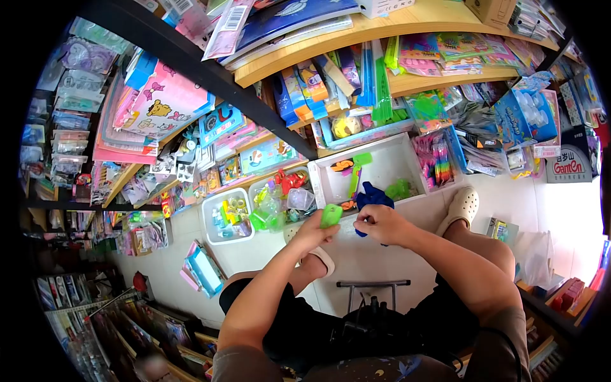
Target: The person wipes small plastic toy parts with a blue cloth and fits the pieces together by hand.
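Observation:
My left hand point(309, 233) is closed around a flat bright green plastic piece point(331, 215), whose exact kind I cannot make out. Beside it, the fingers of my right hand point(387, 225) are pinched together at a dark blue cloth point(374, 195), which bunches up over the front edge of a white box point(323, 186). Inside that box lie a long green toy piece point(354, 181), a translucent green item point(400, 189) and an orange-and-black piece point(342, 165). My right hand partly hides the lower end of the blue cloth.
Left of the box stand a white basket point(205, 219) of small colourful items and a tub holding a red toy point(293, 181). Packed wooden shelves point(356, 32) rise in front. A light-blue box point(203, 270) lies on the floor, and a stool point(373, 283) stands between my legs.

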`<act>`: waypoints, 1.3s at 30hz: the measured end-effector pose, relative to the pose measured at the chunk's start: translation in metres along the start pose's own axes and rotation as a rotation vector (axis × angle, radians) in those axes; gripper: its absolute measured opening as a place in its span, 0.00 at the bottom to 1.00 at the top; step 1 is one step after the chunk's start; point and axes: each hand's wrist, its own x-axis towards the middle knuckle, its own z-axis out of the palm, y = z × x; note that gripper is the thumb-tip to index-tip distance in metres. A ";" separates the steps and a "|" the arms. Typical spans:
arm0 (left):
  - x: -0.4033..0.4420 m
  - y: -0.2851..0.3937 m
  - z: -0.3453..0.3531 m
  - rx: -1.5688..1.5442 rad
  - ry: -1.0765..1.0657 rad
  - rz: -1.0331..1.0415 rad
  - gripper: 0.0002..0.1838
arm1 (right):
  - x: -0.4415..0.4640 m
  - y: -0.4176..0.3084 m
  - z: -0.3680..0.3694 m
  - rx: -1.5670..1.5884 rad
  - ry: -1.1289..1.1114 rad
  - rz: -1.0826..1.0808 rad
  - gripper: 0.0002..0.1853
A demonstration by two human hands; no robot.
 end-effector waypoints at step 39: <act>0.138 -0.178 -0.239 0.371 1.292 0.347 0.04 | -0.034 0.121 -0.025 -0.472 -0.626 0.423 0.25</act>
